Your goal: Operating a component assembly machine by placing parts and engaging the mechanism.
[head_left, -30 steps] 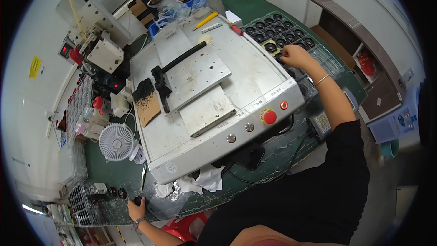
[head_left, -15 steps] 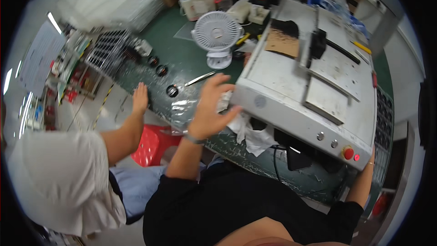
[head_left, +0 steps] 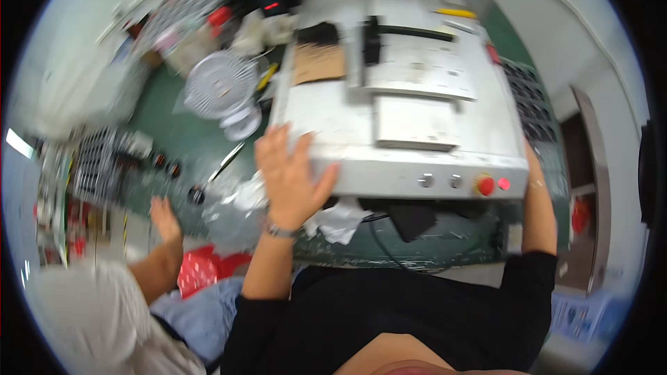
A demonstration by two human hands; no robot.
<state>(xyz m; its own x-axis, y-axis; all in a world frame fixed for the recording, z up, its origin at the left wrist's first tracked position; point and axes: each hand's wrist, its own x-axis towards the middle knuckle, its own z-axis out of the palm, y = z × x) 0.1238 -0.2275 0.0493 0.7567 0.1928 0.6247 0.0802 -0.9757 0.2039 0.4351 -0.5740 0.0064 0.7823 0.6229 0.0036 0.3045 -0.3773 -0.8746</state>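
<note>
Bare left hand [head_left: 290, 184] shifts over the boxy silver metal machine [head_left: 379, 170] corner, fingers splayed, holding nothing; bare right hand [head_left: 531, 160] fingers hidden, can't tell; flat palm, even contact suits best.

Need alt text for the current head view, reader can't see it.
A person's left hand, open and spread, is at the front-left corner of a metal machine; the right forearm is at its right side, right hand hidden. At left, a co-worker's hand is by the edge of a green table, near a small round black part.
</note>
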